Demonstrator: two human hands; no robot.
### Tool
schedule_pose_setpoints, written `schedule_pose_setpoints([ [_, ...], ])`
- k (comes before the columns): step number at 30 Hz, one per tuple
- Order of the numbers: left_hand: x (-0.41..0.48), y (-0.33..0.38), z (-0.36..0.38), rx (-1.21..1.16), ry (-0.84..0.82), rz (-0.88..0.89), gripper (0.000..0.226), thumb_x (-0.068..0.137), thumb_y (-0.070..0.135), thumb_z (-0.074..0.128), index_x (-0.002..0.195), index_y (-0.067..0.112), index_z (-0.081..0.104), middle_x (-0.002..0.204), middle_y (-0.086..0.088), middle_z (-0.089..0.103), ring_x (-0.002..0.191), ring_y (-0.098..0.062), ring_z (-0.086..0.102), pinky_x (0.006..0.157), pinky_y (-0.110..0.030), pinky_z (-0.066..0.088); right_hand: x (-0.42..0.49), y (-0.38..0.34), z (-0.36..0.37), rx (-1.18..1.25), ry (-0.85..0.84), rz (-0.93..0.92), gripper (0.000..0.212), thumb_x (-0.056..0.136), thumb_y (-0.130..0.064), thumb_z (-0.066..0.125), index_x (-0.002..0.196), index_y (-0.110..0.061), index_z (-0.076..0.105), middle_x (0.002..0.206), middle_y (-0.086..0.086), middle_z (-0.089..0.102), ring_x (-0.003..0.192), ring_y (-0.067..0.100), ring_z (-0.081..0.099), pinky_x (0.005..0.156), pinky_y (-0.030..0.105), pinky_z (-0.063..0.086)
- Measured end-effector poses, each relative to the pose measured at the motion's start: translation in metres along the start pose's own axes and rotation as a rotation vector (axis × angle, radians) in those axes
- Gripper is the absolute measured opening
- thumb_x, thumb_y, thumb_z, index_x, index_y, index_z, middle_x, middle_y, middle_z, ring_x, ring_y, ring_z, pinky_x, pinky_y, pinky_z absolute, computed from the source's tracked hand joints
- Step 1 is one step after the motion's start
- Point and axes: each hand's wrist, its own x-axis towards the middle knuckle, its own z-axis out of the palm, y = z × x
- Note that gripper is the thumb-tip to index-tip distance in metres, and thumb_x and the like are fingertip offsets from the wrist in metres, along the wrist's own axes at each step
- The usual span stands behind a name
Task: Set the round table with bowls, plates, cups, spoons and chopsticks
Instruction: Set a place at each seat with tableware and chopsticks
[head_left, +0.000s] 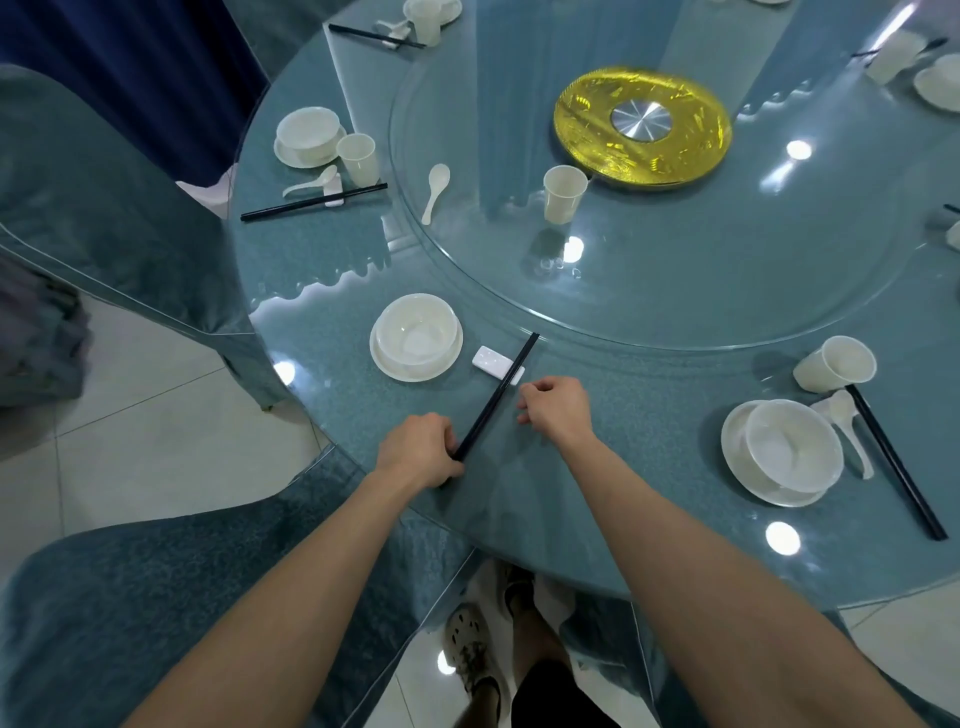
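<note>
- Left hand (423, 449) grips the near end of the chopsticks (497, 395), lower centre, which lie across a rest (487, 358).
- Right hand (556, 408), loosely curled and holding nothing, is just right of them.

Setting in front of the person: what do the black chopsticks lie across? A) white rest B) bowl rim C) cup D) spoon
A: the chopsticks lie across the white rest beside the bowl, their near end held by the left hand.
</note>
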Motion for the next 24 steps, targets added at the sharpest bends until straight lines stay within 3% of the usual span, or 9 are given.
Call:
schedule_pose_setpoints([
  [3,0.006,0.006,-0.014,-0.027,0.014,0.005,0.024,0.078,0.033,0.086,0.096,0.027,0.071,0.099,0.005,0.075,0.094,-0.021,0.072,0.085,-0.039,0.062,0.006,-0.014,-0.01,-0.008,0.017,-0.016,0.026,0.093,-0.017,0.058,0.075,-0.015,0.075,0.062,0.001,0.075,0.071,0.022,0.078,0.055,0.025,0.048],
  [8,0.03,0.019,-0.053,-0.112,0.123,0.042,0.017,0.082,0.033,0.083,0.095,0.029,0.073,0.097,0.008,0.073,0.093,-0.018,0.07,0.084,-0.036,0.061,0.026,-0.04,-0.026,0.011,0.048,-0.043,0.026,0.092,-0.015,0.058,0.072,-0.016,0.074,0.066,0.002,0.076,0.069,0.024,0.077,0.057,0.025,0.052],
  [12,0.059,0.033,-0.089,-0.175,0.214,0.075,0.009,0.084,0.036,0.08,0.086,0.032,0.073,0.088,0.01,0.073,0.085,-0.013,0.067,0.066,-0.027,0.05,0.05,-0.06,-0.035,0.021,0.05,-0.058,0.021,0.09,-0.015,0.06,0.078,-0.014,0.076,0.074,0.005,0.078,0.071,0.026,0.078,0.063,0.033,0.055],
  [15,0.086,0.045,-0.115,-0.176,0.24,0.084,0.008,0.086,0.035,0.08,0.087,0.029,0.074,0.086,0.009,0.073,0.085,-0.015,0.068,0.07,-0.029,0.052,0.071,-0.072,-0.043,0.026,0.06,-0.059,0.017,0.089,-0.016,0.062,0.081,-0.016,0.077,0.065,0.003,0.076,0.066,0.019,0.077,0.059,0.03,0.052],
  [19,0.12,0.06,-0.142,-0.21,0.238,0.098,0.009,0.089,0.031,0.08,0.087,0.026,0.073,0.084,0.009,0.074,0.082,-0.015,0.071,0.073,-0.031,0.056,0.103,-0.091,-0.051,0.045,0.084,-0.062,0.013,0.089,-0.022,0.067,0.092,-0.016,0.078,0.077,0.002,0.079,0.072,0.018,0.079,0.071,0.035,0.062],
  [24,0.163,0.083,-0.166,-0.191,0.23,0.12,0.008,0.09,0.03,0.081,0.09,0.025,0.074,0.084,0.007,0.074,0.083,-0.016,0.071,0.077,-0.033,0.057,0.147,-0.116,-0.067,0.012,0.174,-0.114,0.052,0.087,-0.038,0.08,0.131,-0.016,0.066,0.109,-0.001,0.072,0.096,0.022,0.073,0.093,0.04,0.059],
])
